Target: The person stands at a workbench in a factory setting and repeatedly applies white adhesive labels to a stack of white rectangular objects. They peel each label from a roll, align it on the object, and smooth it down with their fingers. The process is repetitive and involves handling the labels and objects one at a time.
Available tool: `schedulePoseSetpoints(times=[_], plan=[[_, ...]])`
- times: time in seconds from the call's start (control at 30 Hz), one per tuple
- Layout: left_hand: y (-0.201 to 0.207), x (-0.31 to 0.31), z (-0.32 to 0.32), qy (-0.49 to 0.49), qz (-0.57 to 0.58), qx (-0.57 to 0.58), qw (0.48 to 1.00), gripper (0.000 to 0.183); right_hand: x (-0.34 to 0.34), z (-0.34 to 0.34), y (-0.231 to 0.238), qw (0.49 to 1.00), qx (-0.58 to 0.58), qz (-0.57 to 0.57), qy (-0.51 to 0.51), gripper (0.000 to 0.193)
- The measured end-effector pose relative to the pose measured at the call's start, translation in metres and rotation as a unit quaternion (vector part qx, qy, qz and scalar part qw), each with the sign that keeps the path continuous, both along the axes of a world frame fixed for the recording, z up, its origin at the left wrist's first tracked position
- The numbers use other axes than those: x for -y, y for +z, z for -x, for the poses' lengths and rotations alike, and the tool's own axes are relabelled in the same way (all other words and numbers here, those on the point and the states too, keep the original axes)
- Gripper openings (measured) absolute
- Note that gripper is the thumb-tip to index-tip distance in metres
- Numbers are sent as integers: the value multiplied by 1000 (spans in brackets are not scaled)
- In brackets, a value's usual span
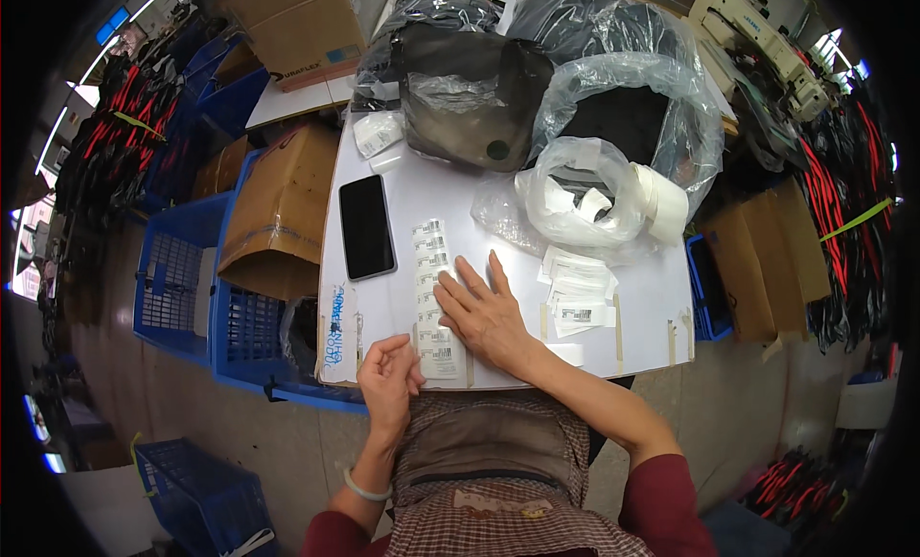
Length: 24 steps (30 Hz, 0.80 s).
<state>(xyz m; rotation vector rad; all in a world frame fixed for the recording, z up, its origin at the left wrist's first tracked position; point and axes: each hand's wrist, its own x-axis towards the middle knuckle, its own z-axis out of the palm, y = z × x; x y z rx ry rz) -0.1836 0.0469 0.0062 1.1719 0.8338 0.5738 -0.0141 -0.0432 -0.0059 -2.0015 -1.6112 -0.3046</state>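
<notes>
A long strip of white barcode labels [433,313] lies on the white table, running away from its front edge. My right hand [487,318] is spread over the strip's right side, fingers apart, fingertips resting on or beside the labels. At the strip's near left corner is my left hand [387,377], its fingers curled in and thumb close to them. Whether something small sits between those fingers cannot be made out. Right of my right hand is a loose pile of white labels [580,279], the nearest one showing a barcode. A black smartphone [367,227] lies left of the strip.
An open plastic bag [585,229] holds white label pieces, with a white roll [661,204] beside it. Black plastic-wrapped bundles [470,97] fill the table's far side. Cardboard boxes [278,212] and blue crates [177,279] stand left; a sewing machine [757,45] is at far right.
</notes>
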Motion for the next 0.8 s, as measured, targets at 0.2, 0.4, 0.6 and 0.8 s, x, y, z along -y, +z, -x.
schedulePoseSetpoints(times=[0.2,0.4,0.6,0.8], plan=[[-1,-17,20,13,59,8,998,16,-3,12,-11,998,45,-33,16,25],[-11,-15,10,-19,98,-14,995,16,-3,19,-14,995,79,-55,4,23],[-10,-18,8,-26,93,-3,995,16,-6,15,-7,990,110,-63,61,33],[-9,-26,6,-49,141,8,989,17,-11,14,-12,997,28,-72,19,35]])
